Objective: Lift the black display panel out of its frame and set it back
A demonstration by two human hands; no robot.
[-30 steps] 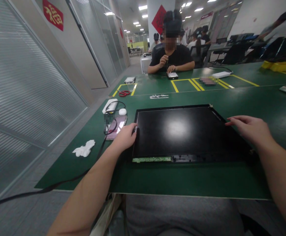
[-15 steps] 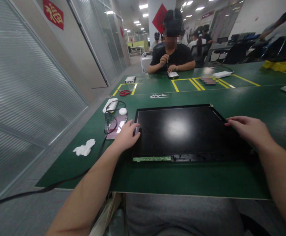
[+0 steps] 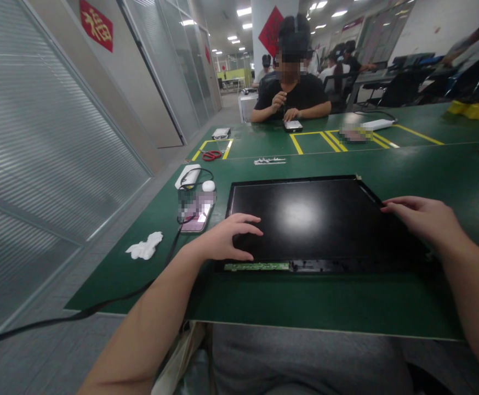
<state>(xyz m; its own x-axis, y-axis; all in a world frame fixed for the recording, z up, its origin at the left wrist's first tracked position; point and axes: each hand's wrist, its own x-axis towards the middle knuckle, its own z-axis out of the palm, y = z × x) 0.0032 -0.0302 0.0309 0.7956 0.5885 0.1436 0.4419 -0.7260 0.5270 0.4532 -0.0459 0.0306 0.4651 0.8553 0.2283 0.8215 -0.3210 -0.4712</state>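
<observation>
A black LCD screen panel (image 3: 301, 216) lies face up on the green table, with a lamp's glare on its surface. Along its near edge on the left runs a narrow green circuit board (image 3: 260, 266). My left hand (image 3: 233, 237) is over the panel's left part, fingers spread and holding nothing; whether it touches the surface I cannot tell. At the right edge, my right hand (image 3: 424, 216) pinches the panel's frame between thumb and fingers. The panel's lower right corner is dark and hard to make out.
Left of the panel are a phone (image 3: 198, 216), a white power bank (image 3: 188, 176) with a black cable, a white earbud case (image 3: 209, 186) and crumpled tissue (image 3: 144, 247). Red-handled scissors (image 3: 212, 156) and white strips (image 3: 269, 161) lie farther back. A co-worker (image 3: 291, 96) sits opposite, hands at a small device.
My left hand has left the panel's left edge and moved right and nearer, over the surface, fingers spreading. My right hand stays at the right edge. The view has shifted slightly.
</observation>
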